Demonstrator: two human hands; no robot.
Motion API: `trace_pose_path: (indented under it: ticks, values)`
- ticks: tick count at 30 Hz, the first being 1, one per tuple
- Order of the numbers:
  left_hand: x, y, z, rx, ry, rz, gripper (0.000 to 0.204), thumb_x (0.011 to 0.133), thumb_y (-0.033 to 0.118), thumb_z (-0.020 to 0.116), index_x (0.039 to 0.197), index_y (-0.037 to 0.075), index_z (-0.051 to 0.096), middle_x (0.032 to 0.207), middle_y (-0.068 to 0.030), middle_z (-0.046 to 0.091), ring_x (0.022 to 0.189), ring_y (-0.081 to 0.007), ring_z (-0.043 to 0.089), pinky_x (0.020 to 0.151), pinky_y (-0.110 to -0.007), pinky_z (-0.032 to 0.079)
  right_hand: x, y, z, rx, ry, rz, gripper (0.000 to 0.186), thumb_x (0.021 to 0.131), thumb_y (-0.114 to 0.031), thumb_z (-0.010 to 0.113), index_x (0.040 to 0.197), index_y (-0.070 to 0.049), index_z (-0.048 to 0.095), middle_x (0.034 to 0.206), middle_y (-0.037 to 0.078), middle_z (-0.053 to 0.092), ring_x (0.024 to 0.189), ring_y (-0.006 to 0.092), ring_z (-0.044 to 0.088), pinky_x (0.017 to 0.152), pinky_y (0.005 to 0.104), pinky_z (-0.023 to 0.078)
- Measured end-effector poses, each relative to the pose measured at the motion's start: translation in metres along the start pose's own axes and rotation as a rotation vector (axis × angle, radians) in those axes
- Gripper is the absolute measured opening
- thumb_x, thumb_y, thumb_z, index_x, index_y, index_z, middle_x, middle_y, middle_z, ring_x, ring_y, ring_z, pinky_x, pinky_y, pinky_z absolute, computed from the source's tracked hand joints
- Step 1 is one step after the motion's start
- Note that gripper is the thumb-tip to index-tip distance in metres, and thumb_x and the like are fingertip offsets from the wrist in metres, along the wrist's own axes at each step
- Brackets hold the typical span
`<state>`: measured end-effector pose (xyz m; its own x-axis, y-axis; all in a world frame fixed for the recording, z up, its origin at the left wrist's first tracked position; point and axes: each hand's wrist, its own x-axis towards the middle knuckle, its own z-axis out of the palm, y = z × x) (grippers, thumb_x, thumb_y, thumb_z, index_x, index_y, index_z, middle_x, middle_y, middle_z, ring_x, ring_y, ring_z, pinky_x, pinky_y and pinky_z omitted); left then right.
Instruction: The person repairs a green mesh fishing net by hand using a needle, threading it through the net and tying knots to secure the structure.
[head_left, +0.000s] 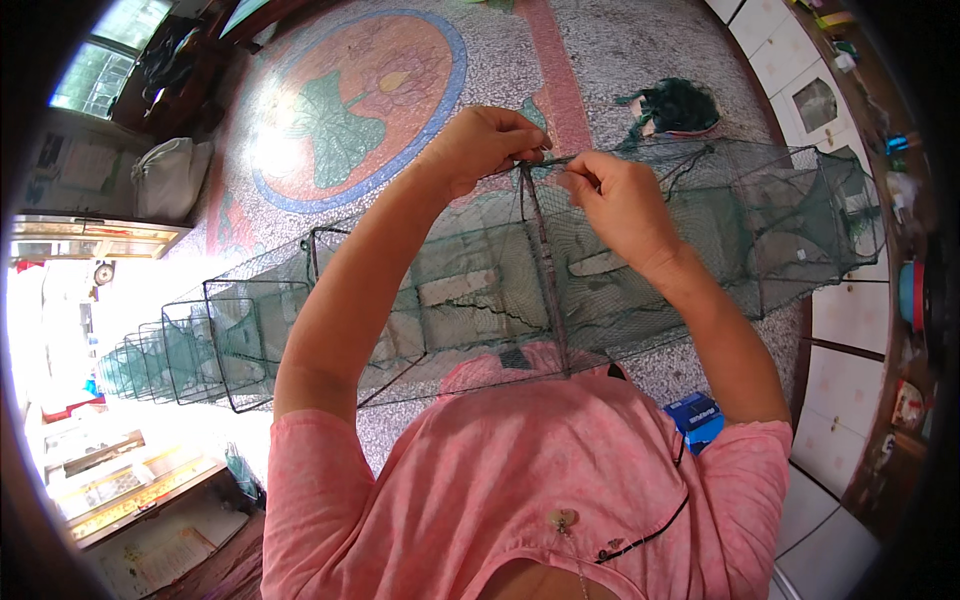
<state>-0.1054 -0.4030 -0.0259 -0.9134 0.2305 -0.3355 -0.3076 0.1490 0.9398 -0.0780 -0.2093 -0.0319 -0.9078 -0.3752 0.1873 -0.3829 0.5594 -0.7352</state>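
Note:
A long collapsible net trap [660, 230] of green mesh on dark square frames stretches across the view in front of me. At the top corner of one upright frame [545, 265], my left hand [485, 150] is closed, thumb and fingers pinched together on the net's edge. Just right of that corner, my right hand [625, 205] is closed in a pinch as well. Whatever is between its fingertips is too small to make out, perhaps a thin strand. The fingers of both hands are a short distance apart.
On the speckled floor beyond the trap lies a dark green bundle of netting or twine [680, 105]. A blue box [697, 420] sits by my right elbow. White cabinets [845, 370] line the right side; a pale sack [172, 178] stands at left.

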Motion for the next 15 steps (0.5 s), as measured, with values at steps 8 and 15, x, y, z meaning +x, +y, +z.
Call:
trace_pose_path:
  ticks: [8,15]
  values:
    - [-0.007,-0.008,0.010,-0.026,0.179,0.341,0.018,0.090,0.018,0.054,0.089,0.001,0.058,0.074,-0.0001,0.056,0.069,-0.0076,0.053,0.058,-0.023,0.040,0.006,-0.018,0.000,-0.098,0.201,-0.194,0.013,0.080,-0.016,0.063,0.076,-0.003,0.061,0.074,0.015,0.062,0.067,0.0341,0.060,0.058,0.0393,0.047]
    - [0.001,-0.010,0.001,-0.347,0.098,0.449,0.017,0.092,0.019,0.053,0.091,0.003,0.059,0.079,-0.0022,0.059,0.070,-0.0082,0.054,0.063,-0.023,0.044,0.035,-0.026,-0.016,0.040,0.019,-0.109,0.017,0.081,-0.020,0.064,0.078,-0.003,0.062,0.067,0.012,0.061,0.055,0.0245,0.059,0.053,0.0329,0.046]
